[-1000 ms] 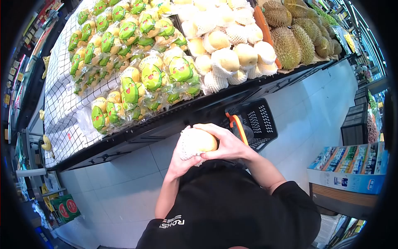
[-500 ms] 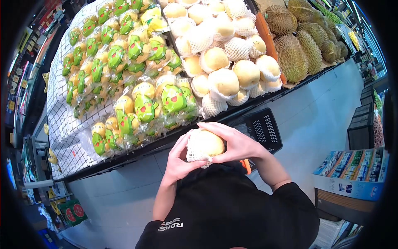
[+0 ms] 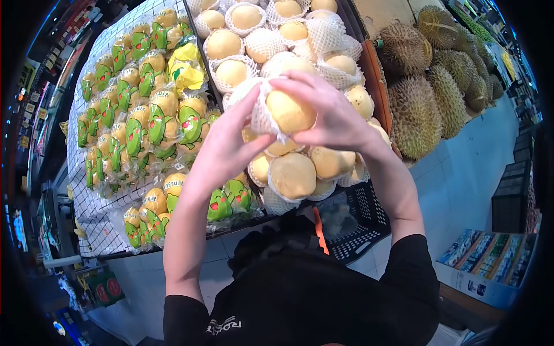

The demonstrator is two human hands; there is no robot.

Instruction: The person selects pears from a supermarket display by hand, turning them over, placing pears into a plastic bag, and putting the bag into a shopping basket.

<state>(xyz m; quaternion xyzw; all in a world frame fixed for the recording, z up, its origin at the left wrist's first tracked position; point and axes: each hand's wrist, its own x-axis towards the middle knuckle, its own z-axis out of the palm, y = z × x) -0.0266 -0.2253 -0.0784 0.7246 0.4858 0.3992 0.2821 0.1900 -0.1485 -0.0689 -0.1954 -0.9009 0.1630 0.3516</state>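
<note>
My left hand [image 3: 228, 135] and my right hand [image 3: 332, 115] hold a round yellow fruit [image 3: 291, 112] between them, raised above the fruit display. A white foam net [image 3: 264, 118] covers its left side, where my left fingers and thumb press. The fingers of my right hand curve over the top, with the thumb at the lower edge. Below and behind lie several similar large fruits [image 3: 293, 175], many in foam nets. I cannot tell their exact kind.
Yellow fruits [image 3: 135, 130] in clear bags with green cartoon prints fill the left side. Durians [image 3: 415, 109] lie to the right beyond an orange-brown divider [image 3: 378, 86]. A black basket [image 3: 360, 222] with an orange handle [image 3: 321, 230] is beside my body, against the stand.
Both hands have moved forward and up with the fruit, from near my body to over the netted fruits. More of the fruit's yellow skin faces me, and the view has shifted.
</note>
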